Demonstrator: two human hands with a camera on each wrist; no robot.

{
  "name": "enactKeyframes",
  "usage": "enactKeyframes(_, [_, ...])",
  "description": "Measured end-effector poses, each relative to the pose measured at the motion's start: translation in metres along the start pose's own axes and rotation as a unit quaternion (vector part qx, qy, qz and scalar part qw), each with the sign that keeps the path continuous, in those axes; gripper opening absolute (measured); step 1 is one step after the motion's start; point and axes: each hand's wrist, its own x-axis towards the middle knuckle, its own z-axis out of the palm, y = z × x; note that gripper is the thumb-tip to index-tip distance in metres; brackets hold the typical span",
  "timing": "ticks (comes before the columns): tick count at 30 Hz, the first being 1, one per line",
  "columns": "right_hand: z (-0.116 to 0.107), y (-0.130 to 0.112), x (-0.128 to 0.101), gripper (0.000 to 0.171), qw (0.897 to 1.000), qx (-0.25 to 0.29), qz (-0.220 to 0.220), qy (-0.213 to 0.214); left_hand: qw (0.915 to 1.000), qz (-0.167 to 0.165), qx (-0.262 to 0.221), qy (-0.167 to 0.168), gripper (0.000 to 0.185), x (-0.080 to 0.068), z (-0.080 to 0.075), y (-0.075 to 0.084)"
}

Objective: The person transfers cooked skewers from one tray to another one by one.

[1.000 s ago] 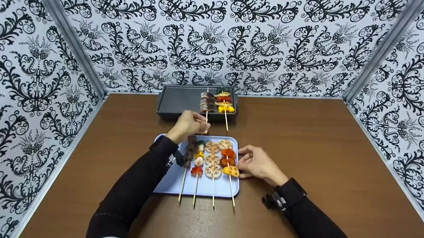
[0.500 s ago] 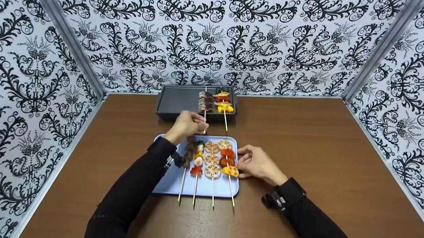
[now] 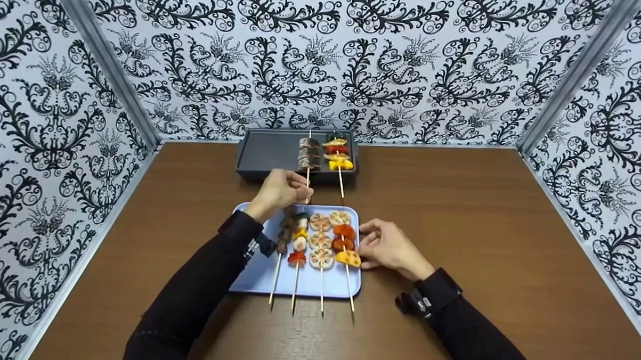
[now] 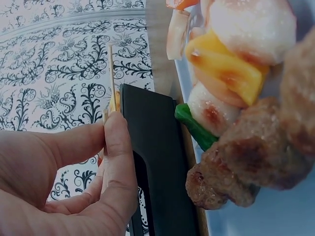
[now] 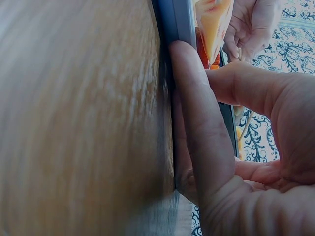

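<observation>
My left hand pinches the bare stick of a skewer between thumb and fingers. Its silvery-brown chunks sit at the dark grill pan; whether they touch its surface is unclear. To their right in the pan lies a vegetable skewer with yellow, red and green pieces. In the right wrist view, my right hand holds the side of the pale blue tray, fingers along its edge. On the tray are a meat skewer, a mixed skewer, a lotus root skewer and an orange vegetable skewer.
Everything stands on a brown wooden table. Patterned walls enclose its back and sides, with the grill pan close to the rear wall. The skewers' sticks overhang the tray's front edge.
My left hand has shifted slightly left, and the silvery-brown skewer has moved left with it, farther from the vegetable skewer. My right hand stays at the tray's edge.
</observation>
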Motion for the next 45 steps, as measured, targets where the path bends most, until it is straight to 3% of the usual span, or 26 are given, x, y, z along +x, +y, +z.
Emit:
enactKeyframes(8, [0.000,0.000,-0.001,0.052,1.000,0.004,0.007,0.004,1.0000,0.003,0.005,-0.001,0.027,-0.002,-0.001,-0.001])
enactKeyframes(21, [0.000,-0.001,-0.001,0.050,1.000,0.009,0.003,0.001,0.9988,-0.022,-0.038,-0.023,0.025,-0.008,-0.004,0.000])
enactKeyframes(34, [-0.001,-0.003,-0.001,0.052,1.000,0.009,0.004,0.003,0.9997,-0.001,0.009,-0.024,0.024,-0.019,-0.007,0.006])
enactKeyframes(45, [0.002,-0.001,0.000,0.052,1.000,0.017,0.004,0.001,0.9994,0.000,0.007,-0.035,0.025,-0.037,-0.009,0.007])
